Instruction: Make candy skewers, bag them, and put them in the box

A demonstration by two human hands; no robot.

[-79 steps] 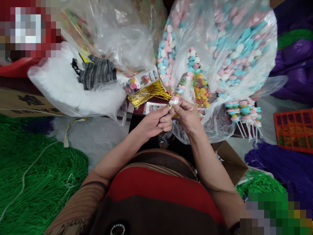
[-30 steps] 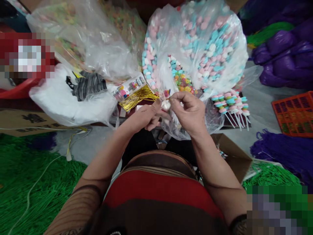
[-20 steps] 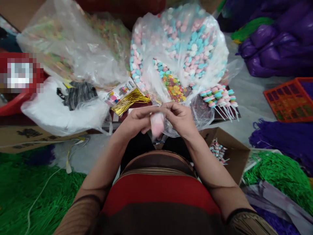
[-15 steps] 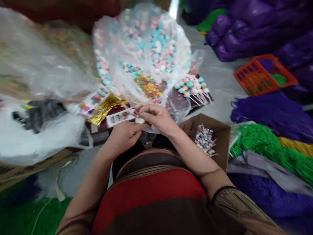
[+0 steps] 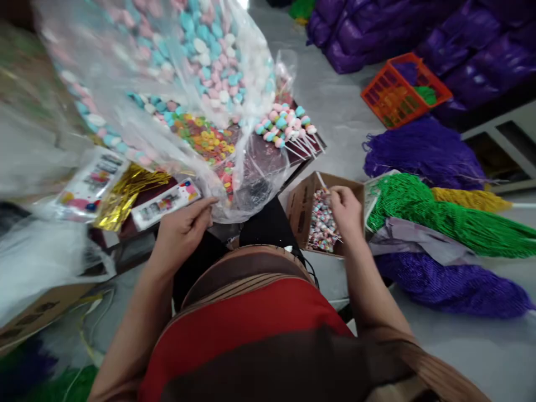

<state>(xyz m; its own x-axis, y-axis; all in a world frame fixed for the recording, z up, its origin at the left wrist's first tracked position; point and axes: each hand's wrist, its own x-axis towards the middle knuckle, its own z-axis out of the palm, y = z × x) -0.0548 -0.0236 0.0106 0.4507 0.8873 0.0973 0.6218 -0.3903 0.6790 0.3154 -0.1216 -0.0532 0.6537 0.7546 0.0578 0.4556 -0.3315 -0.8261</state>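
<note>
My right hand (image 5: 346, 211) is over the cardboard box (image 5: 299, 209), fingers pinched at the end of a lollipop (image 5: 321, 181) whose white stick points up and left. Small wrapped lollipops (image 5: 321, 226) fill the box below it. My left hand (image 5: 183, 233) is closed at the table's front edge, thumb against forefinger; what it holds, if anything, is hidden. Beside its fingertips lie a printed white packet (image 5: 166, 204) and the clear plastic bag (image 5: 226, 215) with gummy rings (image 5: 203, 137) and pink, blue and white marshmallows (image 5: 218, 78).
Marshmallow skewers (image 5: 288, 125) lie on the table's right corner. Gold foil ties (image 5: 121, 201) and another printed packet (image 5: 92, 181) sit at left. An orange basket (image 5: 404, 92), purple bundles (image 5: 419, 151) and green strands (image 5: 444, 215) are to the right.
My hands were together around a small white thing at the table edge. My right hand has moved right to the box; my left has stayed near the packet. The view has shifted.
</note>
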